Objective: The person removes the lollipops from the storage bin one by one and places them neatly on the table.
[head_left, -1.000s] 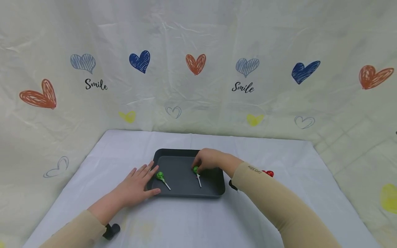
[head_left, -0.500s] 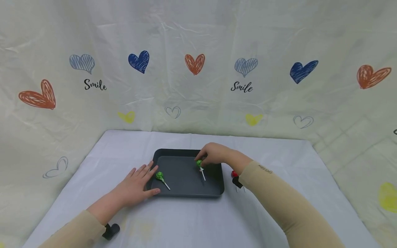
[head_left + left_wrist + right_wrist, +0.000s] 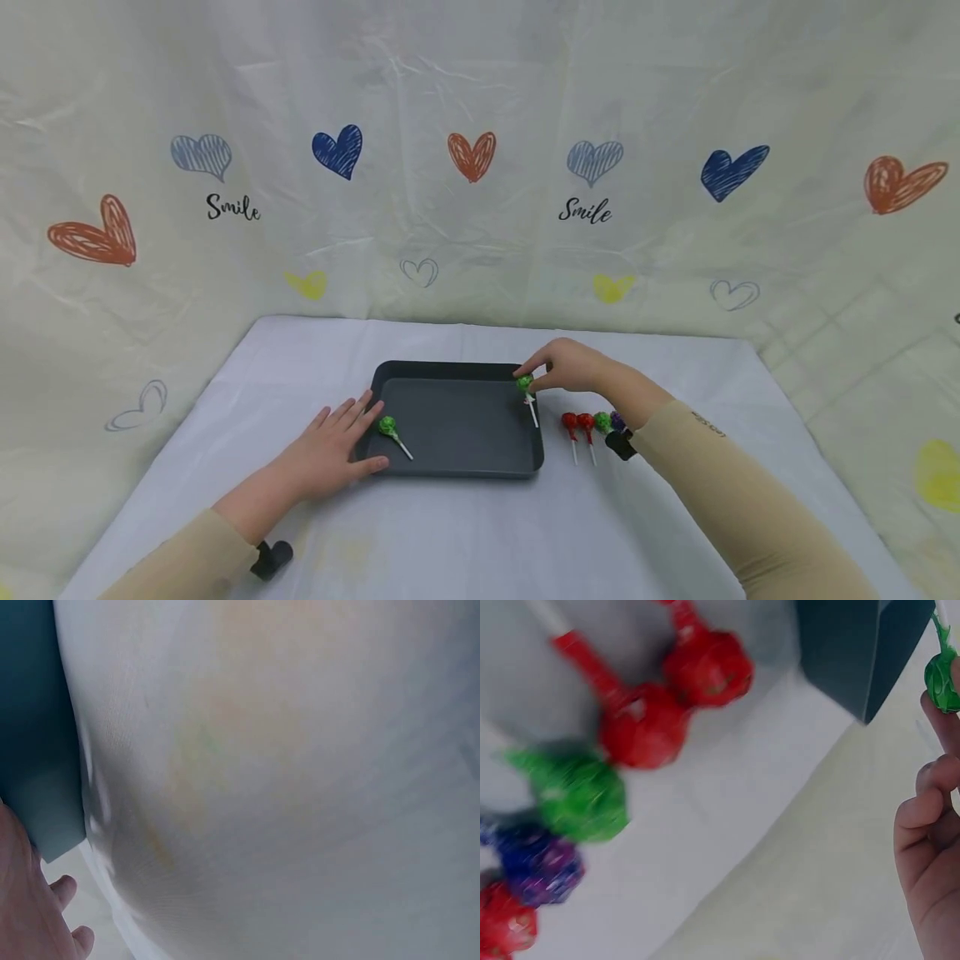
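Note:
My right hand (image 3: 573,367) pinches a green-wrapped lollipop (image 3: 525,383) by its candy head, above the right rim of the dark grey tray (image 3: 457,421). The stick points down toward the tray's right side. In the right wrist view that green head (image 3: 940,681) sits between the fingertips at the right edge. A second green lollipop (image 3: 387,426) lies inside the tray near its left wall. My left hand (image 3: 333,446) rests on the tray's left edge, fingers straight and spread. Only part of this hand (image 3: 34,900) appears in the left wrist view, beside the tray wall.
Right of the tray a row of lollipops lies on the white cloth: red (image 3: 646,726), red (image 3: 709,669), green (image 3: 579,795), purple (image 3: 541,864) and another red (image 3: 507,921). A white curtain (image 3: 465,75) with printed hearts stands behind the table.
My right hand has lifted the green lollipop from the tray's middle right and carried it rightward to the right rim. The lollipop row has come into sight. My left hand stays put.

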